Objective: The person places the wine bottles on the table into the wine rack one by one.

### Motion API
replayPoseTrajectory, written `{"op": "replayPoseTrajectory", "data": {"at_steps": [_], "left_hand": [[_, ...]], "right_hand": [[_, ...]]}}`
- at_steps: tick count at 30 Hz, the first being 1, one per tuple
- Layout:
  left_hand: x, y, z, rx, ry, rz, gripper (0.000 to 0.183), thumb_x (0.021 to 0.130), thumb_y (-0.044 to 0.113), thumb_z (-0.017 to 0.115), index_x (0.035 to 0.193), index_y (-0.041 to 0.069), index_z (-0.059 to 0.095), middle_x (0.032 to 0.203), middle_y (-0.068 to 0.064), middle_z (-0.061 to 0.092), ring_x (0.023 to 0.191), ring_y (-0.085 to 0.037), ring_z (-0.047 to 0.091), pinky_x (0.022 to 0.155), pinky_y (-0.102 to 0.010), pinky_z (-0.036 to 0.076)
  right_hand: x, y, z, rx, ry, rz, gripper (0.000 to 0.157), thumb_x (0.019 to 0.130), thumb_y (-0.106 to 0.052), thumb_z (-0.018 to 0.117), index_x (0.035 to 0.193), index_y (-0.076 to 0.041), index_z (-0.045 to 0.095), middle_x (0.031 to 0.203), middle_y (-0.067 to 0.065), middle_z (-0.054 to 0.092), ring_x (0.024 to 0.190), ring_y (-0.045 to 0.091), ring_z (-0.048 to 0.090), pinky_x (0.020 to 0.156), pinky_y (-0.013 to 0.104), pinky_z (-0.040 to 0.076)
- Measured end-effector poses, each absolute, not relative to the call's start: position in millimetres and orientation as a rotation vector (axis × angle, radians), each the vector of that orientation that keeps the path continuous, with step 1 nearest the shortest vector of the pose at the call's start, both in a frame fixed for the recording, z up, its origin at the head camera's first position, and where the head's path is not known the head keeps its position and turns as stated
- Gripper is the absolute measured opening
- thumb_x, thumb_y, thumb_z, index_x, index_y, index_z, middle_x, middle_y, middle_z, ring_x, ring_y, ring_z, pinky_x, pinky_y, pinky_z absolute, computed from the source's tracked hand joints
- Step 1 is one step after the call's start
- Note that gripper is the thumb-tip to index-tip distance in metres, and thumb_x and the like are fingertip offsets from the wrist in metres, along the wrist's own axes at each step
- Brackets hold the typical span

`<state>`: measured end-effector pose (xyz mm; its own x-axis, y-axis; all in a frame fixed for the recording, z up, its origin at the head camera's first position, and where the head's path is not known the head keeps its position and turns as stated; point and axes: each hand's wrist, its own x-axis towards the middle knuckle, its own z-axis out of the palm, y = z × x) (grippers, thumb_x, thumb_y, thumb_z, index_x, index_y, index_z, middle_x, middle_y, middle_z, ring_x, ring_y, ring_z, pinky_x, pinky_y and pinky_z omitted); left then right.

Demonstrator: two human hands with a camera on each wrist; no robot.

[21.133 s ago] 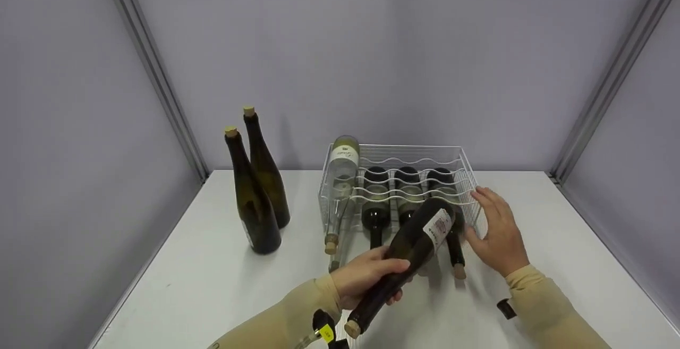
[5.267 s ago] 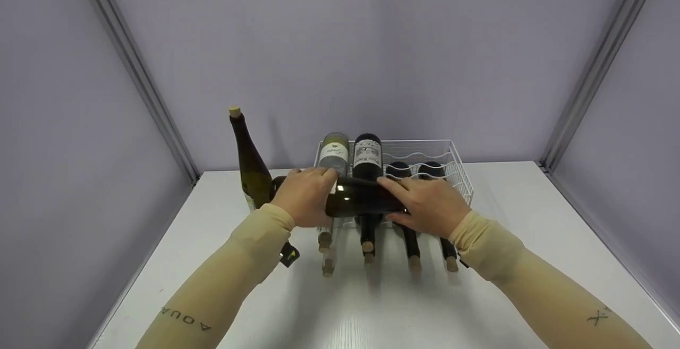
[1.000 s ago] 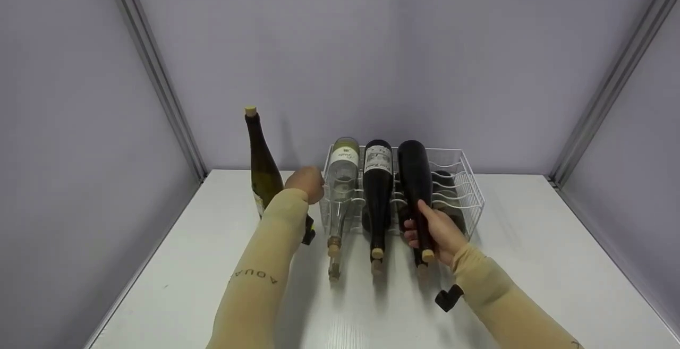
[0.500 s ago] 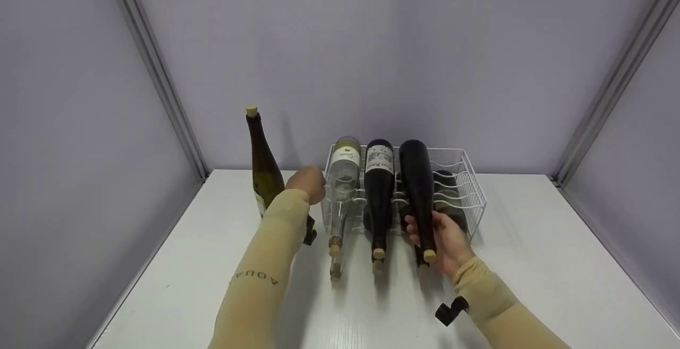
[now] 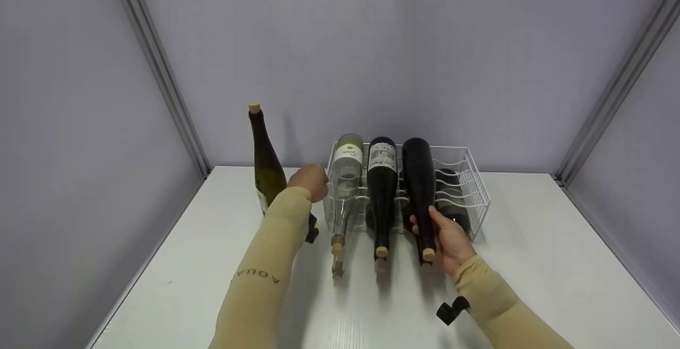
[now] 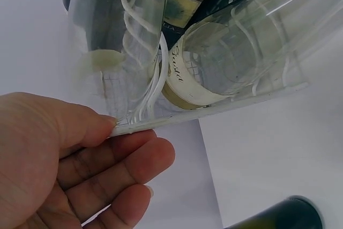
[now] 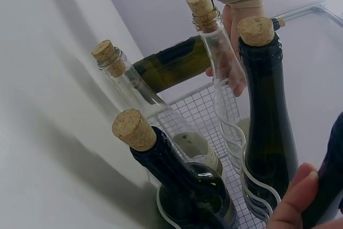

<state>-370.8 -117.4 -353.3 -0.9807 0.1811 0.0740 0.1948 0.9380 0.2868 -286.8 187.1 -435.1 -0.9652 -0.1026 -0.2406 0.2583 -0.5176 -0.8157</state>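
A white wire bottle rack (image 5: pixel 482 203) stands against the back wall with wine bottles lying in two layers, corked necks toward me. My left hand (image 5: pixel 309 183) is at its left side; in the left wrist view the thumb and fingers (image 6: pixel 136 159) pinch the rim. My right hand (image 5: pixel 451 244) holds the neck of a dark wine bottle (image 5: pixel 418 171), which lies third from the left in the upper layer. Beside it are a dark labelled bottle (image 5: pixel 382 179) and a clear bottle (image 5: pixel 347 173).
One green corked bottle (image 5: pixel 267 166) stands upright on the white table (image 5: pixel 175 264), just left of the rack. A dark bottle (image 5: pixel 450 195) lies low at the rack's right end, below the bare upper wires. Grey walls (image 5: pixel 297 46) enclose the back and sides.
Of two green bottles standing earlier, one remains. The labelled bottle and a dark one now lie in the upper layer. Lately my right fingers loosened and closed again on the neck; my left stayed.
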Motion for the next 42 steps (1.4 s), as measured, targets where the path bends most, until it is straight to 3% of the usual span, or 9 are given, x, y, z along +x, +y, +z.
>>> {"op": "replayPoseTrajectory", "data": {"at_steps": [8, 14, 18, 22, 25, 28, 32, 37, 42], "left_hand": [[-372.3, -118.3, -354.7, -0.297, -3.04, -0.464, 0.037, 0.08, -0.002, 0.052, 0.052, 0.016, 0.036, 0.051, 0.003, 0.039, 0.053, -0.019, 0.037, 0.049, -0.034, 0.03], [-371.6, -118.1, -354.9, -0.289, -3.044, -0.485, 0.038, 0.08, -0.002, 0.053, 0.052, 0.015, 0.034, 0.049, 0.003, 0.033, 0.05, -0.017, 0.032, 0.046, -0.034, 0.027], [-371.1, -118.2, -354.8, -0.298, -3.037, -0.476, 0.038, 0.079, -0.003, 0.053, 0.051, 0.015, 0.035, 0.048, 0.004, 0.032, 0.049, -0.016, 0.03, 0.046, -0.033, 0.026], [-370.4, -118.3, -353.8, -0.289, -3.045, -0.483, 0.038, 0.079, -0.004, 0.052, 0.05, 0.015, 0.035, 0.048, 0.004, 0.032, 0.049, -0.016, 0.03, 0.045, -0.033, 0.025], [-369.9, -118.5, -353.2, -0.283, -3.06, -0.488, 0.033, 0.08, -0.003, 0.052, 0.054, 0.013, 0.04, 0.052, 0.001, 0.038, 0.052, -0.018, 0.033, 0.047, -0.034, 0.027], [-369.2, -118.5, -352.6, -0.278, -3.062, -0.472, 0.022, 0.082, -0.001, 0.052, 0.064, 0.009, 0.061, 0.066, 0.0, 0.058, 0.06, -0.018, 0.045, 0.054, -0.034, 0.038], [-368.4, -117.8, -352.2, -0.272, -3.07, -0.437, 0.021, 0.085, 0.002, 0.053, 0.081, 0.008, 0.073, 0.085, -0.004, 0.069, 0.071, -0.019, 0.051, 0.066, -0.038, 0.047], [-368.2, -117.1, -353.1, -0.276, -3.066, -0.449, 0.027, 0.084, 0.001, 0.054, 0.06, 0.012, 0.057, 0.063, 0.0, 0.055, 0.061, -0.02, 0.045, 0.056, -0.036, 0.039], [-369.0, -117.5, -353.2, -0.285, -3.055, -0.463, 0.035, 0.083, -0.001, 0.054, 0.054, 0.014, 0.043, 0.054, 0.002, 0.043, 0.055, -0.018, 0.04, 0.05, -0.034, 0.033]], "right_hand": [[-287.0, 185.0, -433.4, 0.279, 1.566, -2.504, 0.039, 0.09, -0.04, 0.066, 0.11, -0.008, 0.058, 0.088, 0.001, 0.068, 0.074, 0.015, 0.061, 0.068, 0.027, 0.052], [-289.0, 182.4, -432.0, 0.279, 1.429, -2.554, 0.029, 0.088, -0.036, 0.07, 0.095, -0.008, 0.067, 0.083, 0.004, 0.069, 0.069, 0.014, 0.064, 0.065, 0.027, 0.054], [-290.4, 181.4, -431.4, 0.277, 1.35, -2.569, 0.026, 0.088, -0.034, 0.071, 0.096, -0.009, 0.066, 0.085, 0.003, 0.069, 0.07, 0.014, 0.065, 0.064, 0.027, 0.054], [-291.2, 185.4, -432.2, 0.263, 1.367, -2.511, 0.038, 0.091, -0.043, 0.064, 0.109, -0.01, 0.059, 0.091, 0.004, 0.068, 0.074, 0.015, 0.063, 0.064, 0.026, 0.052], [-290.6, 190.0, -433.2, 0.2, 1.393, -2.482, 0.043, 0.098, -0.044, 0.051, 0.122, -0.008, 0.05, 0.1, 0.007, 0.069, 0.081, 0.019, 0.064, 0.07, 0.029, 0.052], [-289.9, 192.9, -433.9, 0.124, 1.381, -2.487, 0.04, 0.103, -0.035, 0.04, 0.128, -0.005, 0.043, 0.105, 0.011, 0.069, 0.086, 0.021, 0.065, 0.076, 0.032, 0.052], [-289.8, 192.8, -434.6, 0.151, 1.358, -2.508, 0.032, 0.103, -0.03, 0.041, 0.123, -0.006, 0.046, 0.1, 0.01, 0.071, 0.082, 0.02, 0.065, 0.077, 0.032, 0.051], [-290.5, 191.0, -436.6, 0.257, 1.435, -2.507, 0.032, 0.097, -0.034, 0.058, 0.114, -0.007, 0.054, 0.096, 0.008, 0.071, 0.08, 0.02, 0.067, 0.082, 0.03, 0.052], [-290.6, 190.2, -436.9, 0.264, 1.517, -2.478, 0.033, 0.092, -0.04, 0.064, 0.105, -0.01, 0.06, 0.093, 0.005, 0.071, 0.075, 0.016, 0.065, 0.076, 0.027, 0.05]]}}
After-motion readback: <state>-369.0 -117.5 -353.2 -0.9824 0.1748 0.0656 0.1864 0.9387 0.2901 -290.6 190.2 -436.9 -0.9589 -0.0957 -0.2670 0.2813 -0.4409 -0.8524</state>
